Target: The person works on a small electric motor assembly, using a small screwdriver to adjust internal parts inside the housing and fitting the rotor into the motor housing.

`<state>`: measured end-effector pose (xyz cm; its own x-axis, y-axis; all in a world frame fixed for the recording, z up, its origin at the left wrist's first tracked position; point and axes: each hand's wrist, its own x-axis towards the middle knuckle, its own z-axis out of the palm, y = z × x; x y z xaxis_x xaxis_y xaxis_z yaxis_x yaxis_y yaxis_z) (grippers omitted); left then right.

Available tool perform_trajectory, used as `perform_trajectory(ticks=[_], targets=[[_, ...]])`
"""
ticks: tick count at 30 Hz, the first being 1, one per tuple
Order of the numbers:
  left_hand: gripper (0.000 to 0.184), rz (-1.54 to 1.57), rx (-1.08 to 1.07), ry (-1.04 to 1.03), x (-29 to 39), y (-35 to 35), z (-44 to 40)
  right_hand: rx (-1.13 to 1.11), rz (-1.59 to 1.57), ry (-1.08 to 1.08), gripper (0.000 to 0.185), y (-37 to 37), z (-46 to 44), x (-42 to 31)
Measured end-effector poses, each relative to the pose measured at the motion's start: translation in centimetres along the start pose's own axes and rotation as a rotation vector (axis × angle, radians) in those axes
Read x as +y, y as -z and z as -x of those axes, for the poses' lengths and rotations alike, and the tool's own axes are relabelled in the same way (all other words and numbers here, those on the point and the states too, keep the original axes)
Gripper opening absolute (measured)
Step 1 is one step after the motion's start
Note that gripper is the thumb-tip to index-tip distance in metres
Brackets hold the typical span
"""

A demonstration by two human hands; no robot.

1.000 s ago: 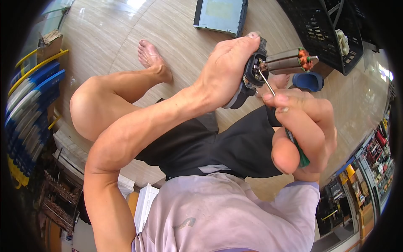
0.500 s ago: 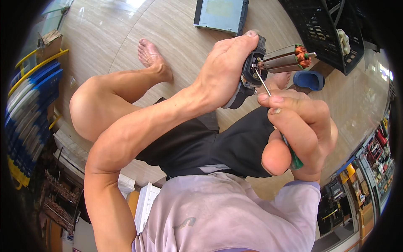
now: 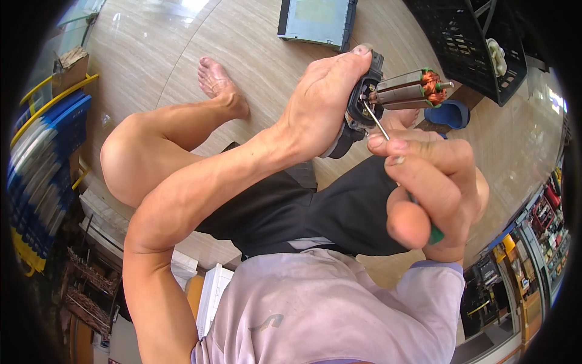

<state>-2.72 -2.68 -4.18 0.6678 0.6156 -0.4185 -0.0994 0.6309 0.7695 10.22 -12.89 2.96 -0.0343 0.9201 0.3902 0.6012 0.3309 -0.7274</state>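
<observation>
My left hand (image 3: pixel 324 100) is closed round a dark motor housing (image 3: pixel 368 100), its thumb along the top edge. From the housing's open face a metal armature (image 3: pixel 403 90) with copper windings sticks out to the right. My right hand (image 3: pixel 436 176) is closed on a thin screwdriver (image 3: pixel 376 120), whose shaft slants up to the left. The tip is at the inner part of the housing, just below the base of the armature. Most of the green handle is hidden in my palm, and a bit of it shows below the fingers.
A grey metal box (image 3: pixel 316 23) lies on the tiled floor (image 3: pixel 151 48) at the top. A black crate (image 3: pixel 451 42) stands at the upper right, near a blue slipper (image 3: pixel 447 114). Blue and yellow racks (image 3: pixel 48 158) are at the left, and shelves of parts (image 3: pixel 539 230) at the right.
The screwdriver and my right fingers have moved slightly left, with the tip still at the housing. The armature has turned a little and shifted slightly left with the housing.
</observation>
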Motion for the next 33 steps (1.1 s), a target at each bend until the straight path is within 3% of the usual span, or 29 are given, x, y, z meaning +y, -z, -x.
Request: perform_trajectory(ticks=[9, 15, 18, 27, 33], targets=[[0.051, -0.108, -0.050, 0.042, -0.2, 0.4, -0.2, 0.199, -0.230, 0.059, 0.047, -1.2, 1.5, 2.5], [0.052, -0.121, -0.041, -0.028, -0.3, 0.1, -0.2, 0.203, -0.288, 0.058, 0.046, -1.2, 2.6, 3.7], [0.052, -0.092, -0.114, 0.080, -0.3, 0.6, -0.1, 0.215, -0.330, 0.028, 0.045, -1.3, 2.9, 3.8], [0.050, -0.118, -0.118, 0.059, 0.1, 0.2, -0.1, 0.236, -0.370, 0.053, 0.047, -1.7, 3.3, 4.3], [0.049, -0.062, 0.025, -0.018, -0.3, -0.9, -0.6, 0.146, -0.301, 0.064, 0.056, -1.3, 3.0, 4.1]])
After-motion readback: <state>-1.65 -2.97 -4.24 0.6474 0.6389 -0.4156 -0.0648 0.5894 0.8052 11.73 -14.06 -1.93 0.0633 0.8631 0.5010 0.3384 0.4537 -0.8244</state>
